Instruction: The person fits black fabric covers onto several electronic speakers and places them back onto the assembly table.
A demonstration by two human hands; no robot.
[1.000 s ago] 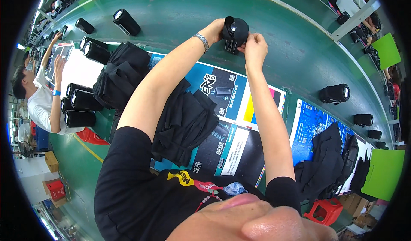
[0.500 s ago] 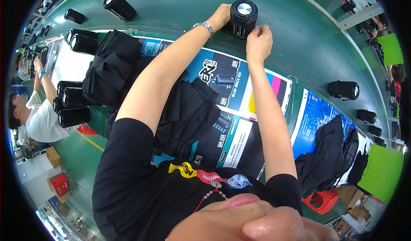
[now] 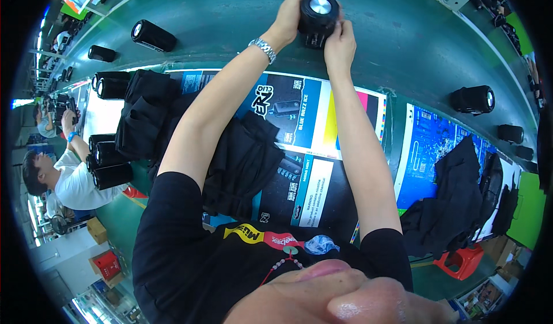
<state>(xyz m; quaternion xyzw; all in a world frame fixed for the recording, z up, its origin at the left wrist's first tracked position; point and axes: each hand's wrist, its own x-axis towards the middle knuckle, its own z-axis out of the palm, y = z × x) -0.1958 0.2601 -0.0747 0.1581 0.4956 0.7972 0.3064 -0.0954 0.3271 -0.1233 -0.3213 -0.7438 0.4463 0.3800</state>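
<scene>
A black cylindrical speaker (image 3: pixel 311 25) with a shiny silver round end stands tilted between my hands over the far green work surface. My left hand (image 3: pixel 288 16) presses against its left side, one finger stretched up past the top and the other fingers hidden behind the speaker. On the right side, my right hand (image 3: pixel 340 48) grips low on the speaker, its fingertips partly blurred. Black cloth pouches (image 3: pixel 245 160) lie heaped under my left forearm, with another pile (image 3: pixel 144 108) further left.
Printed sheets (image 3: pixel 314 125) cover the near table. Other black speakers stand at the left (image 3: pixel 110 174) and on the far surface, one at far left (image 3: pixel 153 36) and one at right (image 3: pixel 472 100). More black cloth (image 3: pixel 446 197) lies at right. A person in white (image 3: pixel 78 180) works at left.
My left hand has shifted its hold, a finger now stretched upward beside the speaker. The speaker has moved slightly left and up in view, and my right hand has gone with it.
</scene>
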